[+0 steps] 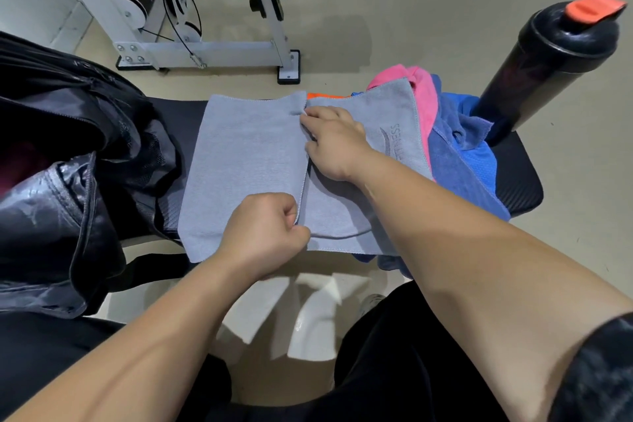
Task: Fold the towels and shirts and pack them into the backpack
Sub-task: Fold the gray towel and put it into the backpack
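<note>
A grey towel (pixel 243 164) lies on the black bench (pixel 520 181), its left part folded over toward the middle. My left hand (pixel 263 236) pinches the near corner of that folded flap. My right hand (pixel 335 144) pinches the flap's far edge, resting on the towel's right part that bears a printed logo. A pile of pink (pixel 423 89), dark blue (pixel 455 161) and bright blue (pixel 479 161) cloths lies under and to the right of the grey towel. The open black backpack (pixel 68 164) sits on the left of the bench.
A black shaker bottle with an orange cap (pixel 548 68) stands at the bench's right end, beside the cloth pile. A white gym machine frame (pixel 205 48) stands on the floor beyond the bench. My legs in black trousers are below.
</note>
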`<action>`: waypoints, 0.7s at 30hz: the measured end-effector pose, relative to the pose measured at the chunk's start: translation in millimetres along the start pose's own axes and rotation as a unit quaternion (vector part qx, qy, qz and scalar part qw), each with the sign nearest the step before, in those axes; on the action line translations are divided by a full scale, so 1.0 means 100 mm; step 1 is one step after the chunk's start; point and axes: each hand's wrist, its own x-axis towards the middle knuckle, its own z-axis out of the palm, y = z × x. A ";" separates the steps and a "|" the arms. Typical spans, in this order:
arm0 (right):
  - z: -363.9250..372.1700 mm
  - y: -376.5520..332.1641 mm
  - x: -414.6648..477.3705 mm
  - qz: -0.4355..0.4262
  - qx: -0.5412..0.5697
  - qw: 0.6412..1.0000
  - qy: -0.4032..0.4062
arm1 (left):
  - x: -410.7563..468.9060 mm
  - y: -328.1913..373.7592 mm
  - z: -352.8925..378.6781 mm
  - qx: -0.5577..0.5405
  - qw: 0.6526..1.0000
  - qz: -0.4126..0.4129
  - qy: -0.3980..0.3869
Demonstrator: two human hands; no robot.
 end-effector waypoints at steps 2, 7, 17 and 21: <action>-0.14 -0.05 -0.02 -0.015 0.003 1.000 0.027 | 0.01 0.09 -0.10 -0.027 1.000 0.009 0.008; -0.62 0.01 -0.15 -0.020 -0.003 0.997 0.078 | 0.07 0.60 -0.25 -0.089 0.994 0.056 -0.001; -0.84 0.82 -0.49 0.094 -0.097 0.991 0.008 | 0.32 1.19 0.62 -0.072 0.990 0.060 -0.109; -0.75 0.93 -0.53 0.092 -0.086 0.992 0.011 | 0.37 1.19 0.73 -0.051 0.988 0.045 -0.142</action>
